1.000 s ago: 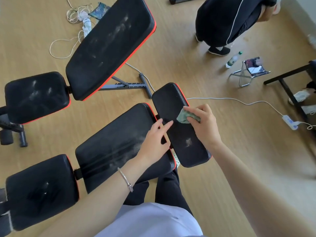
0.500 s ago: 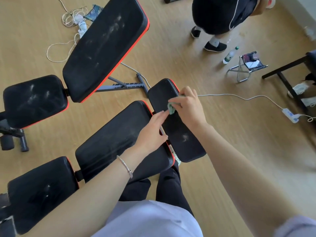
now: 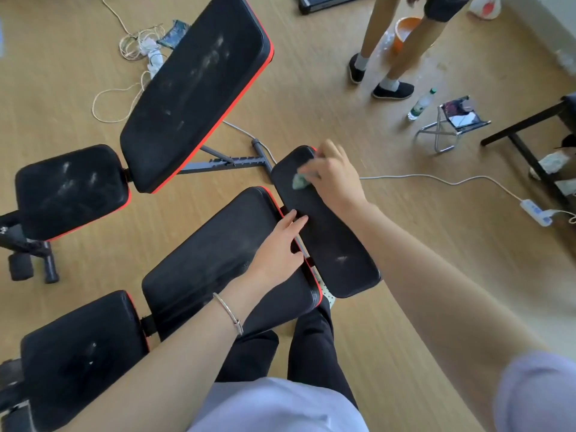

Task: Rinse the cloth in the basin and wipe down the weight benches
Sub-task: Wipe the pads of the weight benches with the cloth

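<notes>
A small green cloth (image 3: 299,181) lies bunched on the far end of the narrow black head pad (image 3: 330,232) of the near weight bench. My right hand (image 3: 335,176) grips the cloth and presses it on the pad; the hand is blurred. My left hand (image 3: 279,247) rests with straight fingers on the edge where the bench's back pad (image 3: 218,254) meets the head pad. The near bench's seat pad (image 3: 78,353) is at the lower left. A second bench (image 3: 193,88) with dusty smears stands behind. An orange basin (image 3: 402,35) sits on the floor at the top.
A person's legs (image 3: 389,57) stand by the basin. A water bottle (image 3: 420,106), a small folding stool (image 3: 452,123) and a black frame (image 3: 530,132) are at the right. A white cable and power strip (image 3: 534,212) cross the wooden floor. Tangled cords (image 3: 137,48) lie top left.
My right hand has slid the cloth along the head pad toward its far end. My left hand has stayed at the pad edge. The other person has straightened up near the basin.
</notes>
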